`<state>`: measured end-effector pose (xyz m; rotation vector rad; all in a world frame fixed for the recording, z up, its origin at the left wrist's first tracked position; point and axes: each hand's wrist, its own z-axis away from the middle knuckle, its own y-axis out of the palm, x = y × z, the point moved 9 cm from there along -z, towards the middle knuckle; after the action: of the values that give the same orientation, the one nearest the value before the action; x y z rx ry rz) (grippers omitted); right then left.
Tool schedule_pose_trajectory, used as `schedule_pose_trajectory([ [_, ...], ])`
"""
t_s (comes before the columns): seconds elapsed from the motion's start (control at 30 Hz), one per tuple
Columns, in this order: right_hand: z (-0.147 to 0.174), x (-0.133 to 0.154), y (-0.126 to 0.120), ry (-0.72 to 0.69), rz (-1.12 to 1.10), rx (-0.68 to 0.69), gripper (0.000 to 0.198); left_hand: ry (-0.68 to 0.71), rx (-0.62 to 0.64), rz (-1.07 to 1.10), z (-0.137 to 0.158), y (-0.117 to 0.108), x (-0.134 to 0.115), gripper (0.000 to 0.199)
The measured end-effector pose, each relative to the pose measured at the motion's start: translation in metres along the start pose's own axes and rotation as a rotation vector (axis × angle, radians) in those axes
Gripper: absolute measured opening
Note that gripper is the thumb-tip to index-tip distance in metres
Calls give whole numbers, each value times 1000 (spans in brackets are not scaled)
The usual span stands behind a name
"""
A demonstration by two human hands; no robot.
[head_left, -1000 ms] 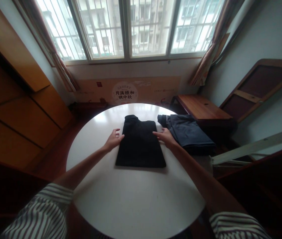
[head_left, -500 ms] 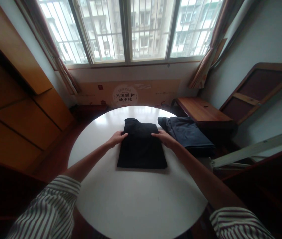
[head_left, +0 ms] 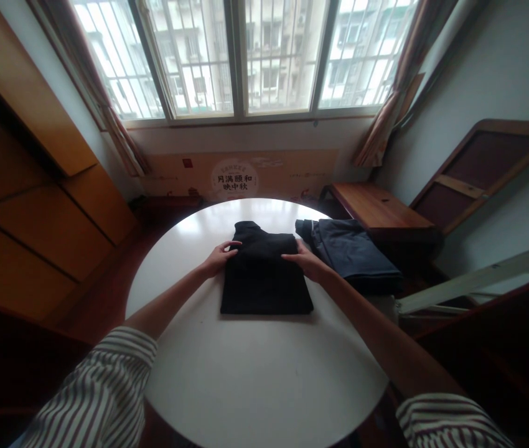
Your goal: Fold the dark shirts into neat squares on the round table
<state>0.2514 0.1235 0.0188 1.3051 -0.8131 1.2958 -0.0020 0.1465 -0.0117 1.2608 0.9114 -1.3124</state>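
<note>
A folded black garment (head_left: 267,280) lies flat on a round white table (head_left: 264,373); its exact kind I cannot make out. At its upper left edge is my left hand (head_left: 219,258), with the thumb and forefinger apart and their tips by the cloth. My right hand (head_left: 308,261) is on the opposite edge, its thumb lying on top of the cloth and its fingers along the side. To the right, a stack of dark folded clothes (head_left: 353,249) sits at the table's edge, close to my right hand.
Behind the table on the right stands a low wooden table (head_left: 381,205). A wooden-framed panel (head_left: 479,168) leans on the wall, and a pale metal bar (head_left: 479,277) slants in below it. Wooden cabinets (head_left: 35,236) line the left side. A barred window (head_left: 246,56) is ahead.
My left thumb and forefinger have spread apart at the garment's edge. The right hand has shifted slightly, and its fingers now show beside the cloth. The garment has barely moved.
</note>
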Motion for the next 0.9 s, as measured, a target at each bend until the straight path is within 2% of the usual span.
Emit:
schedule_pose_trajectory([
  [0.1,4,-2,0,-11,-56,-7,77,-12,25,9,12,-5,1,52],
  [0.2,13,9,0,-108,-52,-45,92,-16,123,-105,27,-1,-3,74],
  [0.27,25,22,7,-187,-6,7,88,29,172,-211,41,3,-14,84],
  [0.37,52,43,21,-253,83,92,70,156,192,-311,75,12,-50,77],
  [0.43,74,62,23,-298,116,81,59,221,206,-316,104,19,-82,72],
  [0.53,97,89,24,-347,113,36,51,232,191,-252,135,23,-122,66],
  [0.6,94,99,24,-335,93,14,53,203,149,-184,134,20,-135,63],
  [0.7,59,87,19,-202,102,-43,63,79,61,-105,97,9,-117,61],
  [0.8,14,50,10,-14,165,-135,86,-79,-138,-107,49,-12,-74,59],
  [0.9,-14,16,8,74,158,-130,112,-168,-279,-119,25,-28,-40,63],
])
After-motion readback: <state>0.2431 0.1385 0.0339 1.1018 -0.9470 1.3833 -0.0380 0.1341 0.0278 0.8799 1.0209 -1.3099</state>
